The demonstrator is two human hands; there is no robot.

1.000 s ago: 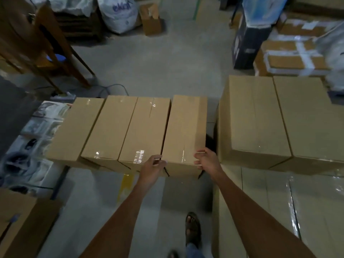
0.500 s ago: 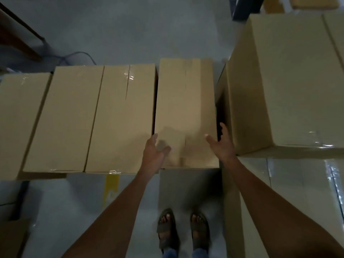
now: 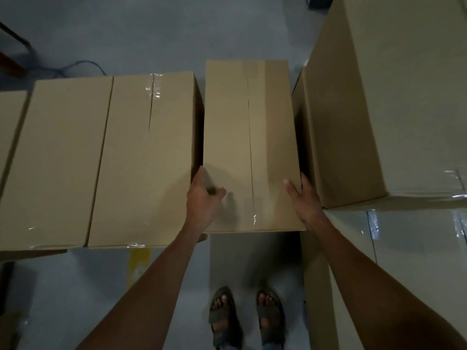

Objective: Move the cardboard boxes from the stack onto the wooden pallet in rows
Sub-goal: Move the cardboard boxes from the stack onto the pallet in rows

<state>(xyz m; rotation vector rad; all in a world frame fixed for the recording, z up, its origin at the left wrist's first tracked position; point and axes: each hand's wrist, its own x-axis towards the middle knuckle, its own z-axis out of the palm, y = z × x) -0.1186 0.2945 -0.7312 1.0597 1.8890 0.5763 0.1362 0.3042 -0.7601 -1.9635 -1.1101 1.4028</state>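
Note:
A plain cardboard box (image 3: 250, 137) with a taped centre seam stands at the right end of a row of like boxes (image 3: 141, 160). My left hand (image 3: 203, 198) holds its near left edge, thumb over the top and fingers down in the gap beside the neighbouring box. My right hand (image 3: 305, 200) holds the near right edge the same way, its fingers hidden between the box and the stack (image 3: 379, 97) on the right. The box sits slightly farther back than its neighbours. No pallet wood can be made out under the row.
The stack on the right rises higher than the row and rests on taped boxes (image 3: 417, 248) below. My sandalled feet (image 3: 225, 317) stand on grey floor just before the box. A yellow floor mark (image 3: 137, 263) and a dark cable (image 3: 83, 65) lie nearby.
The view tipped down and came closer. My hands left the box's near corners, opened, and now clasp its left and right sides farther along.

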